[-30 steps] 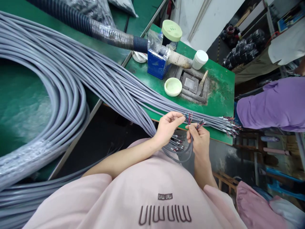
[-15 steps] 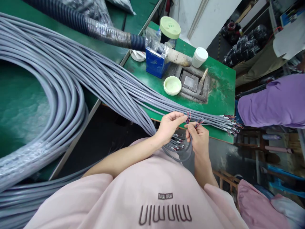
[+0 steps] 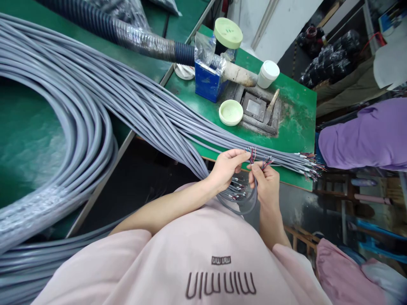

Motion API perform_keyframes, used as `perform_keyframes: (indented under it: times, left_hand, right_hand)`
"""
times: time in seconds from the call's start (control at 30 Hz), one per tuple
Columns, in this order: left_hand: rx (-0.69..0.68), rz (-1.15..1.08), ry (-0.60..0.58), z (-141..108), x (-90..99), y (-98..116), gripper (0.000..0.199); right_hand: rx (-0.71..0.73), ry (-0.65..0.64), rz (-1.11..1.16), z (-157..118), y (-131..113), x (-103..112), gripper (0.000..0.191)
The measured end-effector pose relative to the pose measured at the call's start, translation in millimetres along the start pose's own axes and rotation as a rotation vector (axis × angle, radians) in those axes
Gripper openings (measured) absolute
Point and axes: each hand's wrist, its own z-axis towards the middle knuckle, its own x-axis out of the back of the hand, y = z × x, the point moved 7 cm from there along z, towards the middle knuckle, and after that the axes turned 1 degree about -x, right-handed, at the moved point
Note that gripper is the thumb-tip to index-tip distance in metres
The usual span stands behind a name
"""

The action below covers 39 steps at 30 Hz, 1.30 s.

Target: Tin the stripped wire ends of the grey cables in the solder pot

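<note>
Just past the table's front edge, my left hand [image 3: 229,165] pinches the thin coloured wires [image 3: 252,155] that fan out of a grey cable's stripped end. My right hand [image 3: 266,183] grips that grey cable [image 3: 253,199] close below the wires, fingers closed around it. A second small fan of coloured wires [image 3: 267,161] sticks up beside my right index finger. Below my left hand hang several more stripped cable ends [image 3: 238,190]. Behind both hands a thick bundle of grey cables [image 3: 203,129] runs across the green table, its frayed ends [image 3: 310,165] at the right corner.
On the green table [image 3: 295,123] stand a blue box [image 3: 206,80] under a ribbed hose [image 3: 146,44], a pale shallow dish [image 3: 230,113], a white tub [image 3: 269,73] and a square metal pot [image 3: 254,107] holding a brush-like stick. A person in purple [image 3: 365,135] is at the right.
Both hands stay almost in place, still holding the wires and cable. The whole view has shifted slightly.
</note>
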Motion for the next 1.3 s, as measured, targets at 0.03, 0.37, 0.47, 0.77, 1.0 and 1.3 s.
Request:
perform_keyframes:
  times: [0.03,0.37,0.47,0.77,1.0,1.3]
  left_hand:
    - [0.000,-0.001,-0.002,0,-0.1,0,0.026]
    - [-0.022,-0.004,0.005,-1,1.9,-1,0.026]
    - [-0.031,-0.001,0.007,-2,2.6,-1,0.026]
    - [-0.052,0.005,-0.009,-4,2.4,-2,0.026]
    - [-0.129,0.062,-0.038,-9,-2.0,0,0.026]
    - [-0.221,0.097,-0.095,-14,-10.5,13,0.025]
  right_hand:
    - [0.000,0.001,0.004,0,0,0,0.022]
    - [0.007,0.008,0.027,1,0,1,0.021]
    - [-0.005,0.008,0.061,2,1,1,0.020]
    - [-0.044,-0.001,0.179,4,1,-3,0.020]
    - [-0.001,-0.041,0.118,10,-8,-6,0.021]
    - [0.079,0.032,0.107,21,-30,6,0.014]
